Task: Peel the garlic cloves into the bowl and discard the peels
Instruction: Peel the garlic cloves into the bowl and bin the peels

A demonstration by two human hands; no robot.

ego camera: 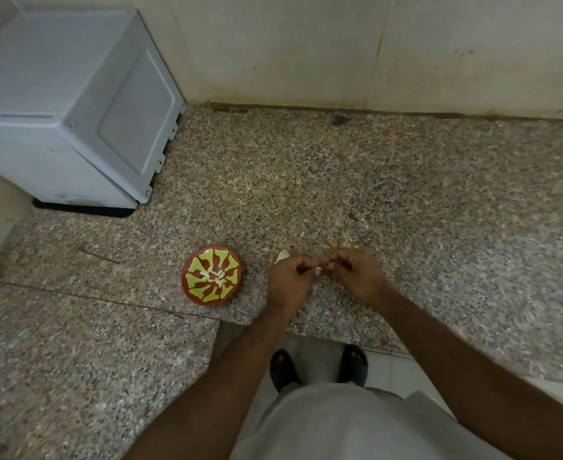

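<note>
Bowl [212, 275] on granite counter [406, 200], peeled garlic cloves [214, 275] inside. Just right of it, left hand [288, 278] and right hand [356, 273], fingers curled, pinch one small clove [318, 269] between them

The counter [406, 194] is speckled polished stone, the bowl [192, 295] glossy glazed ceramic, the grey appliance [57, 104] smooth matt plastic

We see a speckled stone counter [373, 180]; on it stand a bowl [194, 290] and a grey box [57, 104].
</note>
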